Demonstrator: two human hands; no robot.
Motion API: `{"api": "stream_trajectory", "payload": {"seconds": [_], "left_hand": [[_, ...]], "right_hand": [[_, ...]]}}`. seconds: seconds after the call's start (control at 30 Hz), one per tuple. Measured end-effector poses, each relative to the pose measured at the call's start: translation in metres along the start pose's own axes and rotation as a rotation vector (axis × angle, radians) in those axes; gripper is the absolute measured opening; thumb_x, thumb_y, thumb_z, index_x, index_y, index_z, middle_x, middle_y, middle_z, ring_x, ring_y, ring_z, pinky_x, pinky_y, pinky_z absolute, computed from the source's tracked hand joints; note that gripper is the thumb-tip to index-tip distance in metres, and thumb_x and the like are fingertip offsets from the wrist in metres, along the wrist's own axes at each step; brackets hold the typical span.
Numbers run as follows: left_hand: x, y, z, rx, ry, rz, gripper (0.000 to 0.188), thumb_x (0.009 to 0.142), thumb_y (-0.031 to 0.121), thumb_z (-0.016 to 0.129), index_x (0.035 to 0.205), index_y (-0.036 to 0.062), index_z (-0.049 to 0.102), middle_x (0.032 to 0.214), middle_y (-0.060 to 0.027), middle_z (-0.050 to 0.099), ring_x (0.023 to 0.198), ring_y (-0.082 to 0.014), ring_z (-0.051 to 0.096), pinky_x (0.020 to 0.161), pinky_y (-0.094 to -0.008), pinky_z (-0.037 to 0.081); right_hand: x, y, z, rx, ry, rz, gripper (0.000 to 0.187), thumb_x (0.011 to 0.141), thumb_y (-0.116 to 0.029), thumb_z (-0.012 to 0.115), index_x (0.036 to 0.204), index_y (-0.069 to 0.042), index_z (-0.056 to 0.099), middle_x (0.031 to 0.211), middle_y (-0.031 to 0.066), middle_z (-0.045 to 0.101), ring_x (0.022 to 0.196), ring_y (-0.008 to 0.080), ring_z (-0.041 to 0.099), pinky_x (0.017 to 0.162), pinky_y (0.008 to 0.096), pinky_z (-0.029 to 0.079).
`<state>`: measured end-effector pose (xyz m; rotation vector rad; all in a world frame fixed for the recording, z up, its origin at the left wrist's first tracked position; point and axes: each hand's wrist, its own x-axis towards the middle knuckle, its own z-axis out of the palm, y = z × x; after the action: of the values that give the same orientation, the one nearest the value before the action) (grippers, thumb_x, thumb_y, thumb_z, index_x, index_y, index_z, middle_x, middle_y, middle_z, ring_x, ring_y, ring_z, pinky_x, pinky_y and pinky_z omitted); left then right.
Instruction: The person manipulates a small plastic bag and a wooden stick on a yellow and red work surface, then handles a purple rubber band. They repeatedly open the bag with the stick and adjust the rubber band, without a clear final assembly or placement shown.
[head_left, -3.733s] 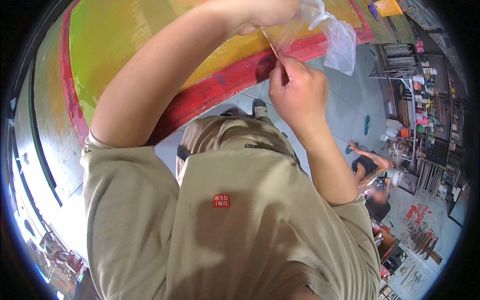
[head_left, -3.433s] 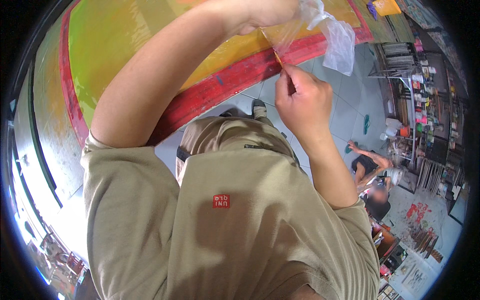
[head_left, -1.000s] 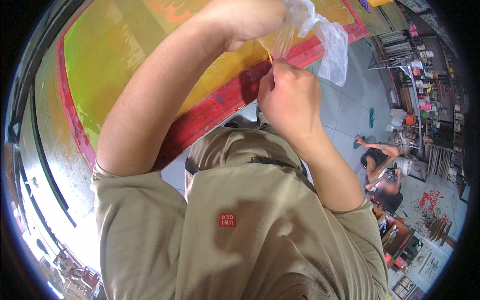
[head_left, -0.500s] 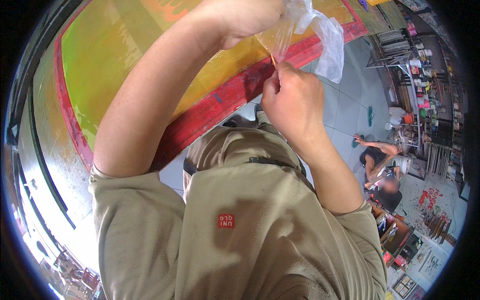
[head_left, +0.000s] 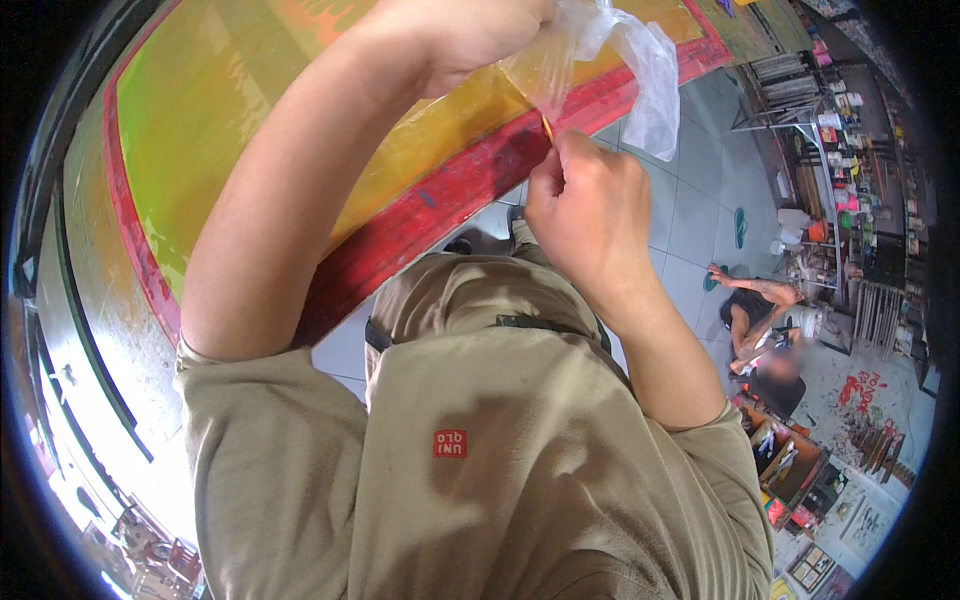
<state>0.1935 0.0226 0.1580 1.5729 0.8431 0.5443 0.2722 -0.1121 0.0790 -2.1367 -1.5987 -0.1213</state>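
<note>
My left hand (head_left: 490, 35) is at the top edge, over a screen-printing frame (head_left: 430, 190) with red-stained sides and yellow-green mesh. Its fingers are partly cut off by the picture edge, curled at the bunched part of a clear plastic bag (head_left: 652, 95). The bag's loose end hangs to the right, past the frame's red edge. Lower and nearer to me, my right hand (head_left: 595, 205) is closed in a pinch on a thin yellow strand (head_left: 546, 126). That strand runs up toward the bag and my left hand; it looks like a stretched rubber band.
Grey floor tiles (head_left: 690, 150) lie right of the frame. A person (head_left: 765, 320) crouches low there, beside green slippers (head_left: 740, 228). Shelves (head_left: 850, 170) with many tubs and cans line the right side. A wooden box (head_left: 790, 460) of tools stands nearer.
My left hand and the bag have shifted slightly left. My right hand keeps its pinch on the yellow strand and has barely moved.
</note>
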Motion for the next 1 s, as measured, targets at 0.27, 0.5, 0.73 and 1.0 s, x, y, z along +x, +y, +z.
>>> {"api": "stream_trajectory", "payload": {"seconds": [0.27,0.5,0.73,1.0], "left_hand": [[0.019,-0.029,-0.015,0.011,-0.177,0.142,0.029,0.081,-0.001,0.058,0.110,0.0007,0.061,0.094,-0.0069,0.065,0.085,-0.0159,0.063,0.075,-0.0273,0.049],[0.002,-0.032,-0.014,0.003,-0.061,0.221,0.020,0.077,-0.005,0.058,0.095,0.0030,0.061,0.086,-0.0004,0.060,0.079,-0.0094,0.055,0.071,-0.0232,0.044],[0.002,-0.035,-0.016,-0.027,-0.031,0.153,0.016,0.081,-0.001,0.051,0.093,0.0075,0.056,0.086,0.0001,0.057,0.080,-0.0106,0.054,0.071,-0.0245,0.042],[-0.025,-0.023,-0.017,0.280,0.254,0.087,0.028,0.080,-0.005,0.054,0.106,0.0043,0.055,0.091,-0.0019,0.056,0.085,-0.0112,0.054,0.079,-0.0240,0.043]], "right_hand": [[-0.007,0.007,-0.011,-0.005,-0.077,-0.016,0.005,0.074,-0.004,0.060,0.071,-0.001,0.056,0.063,0.0202,0.058,0.058,0.0385,0.060,0.053,0.0456,0.046],[-0.003,0.059,-0.034,0.394,-0.127,-0.169,0.002,0.082,-0.004,0.060,0.083,-0.003,0.060,0.066,0.0157,0.059,0.055,0.0346,0.057,0.050,0.0411,0.043],[0.024,0.141,-0.037,0.744,-0.087,0.087,0.008,0.087,-0.004,0.060,0.091,0.001,0.064,0.063,0.0019,0.055,0.055,0.0060,0.051,0.048,0.0246,0.039],[0.115,0.263,-0.029,0.618,0.211,0.166,0.010,0.083,-0.008,0.065,0.089,-0.001,0.069,0.082,0.0104,0.065,0.075,0.0195,0.062,0.068,0.0304,0.048]]}}
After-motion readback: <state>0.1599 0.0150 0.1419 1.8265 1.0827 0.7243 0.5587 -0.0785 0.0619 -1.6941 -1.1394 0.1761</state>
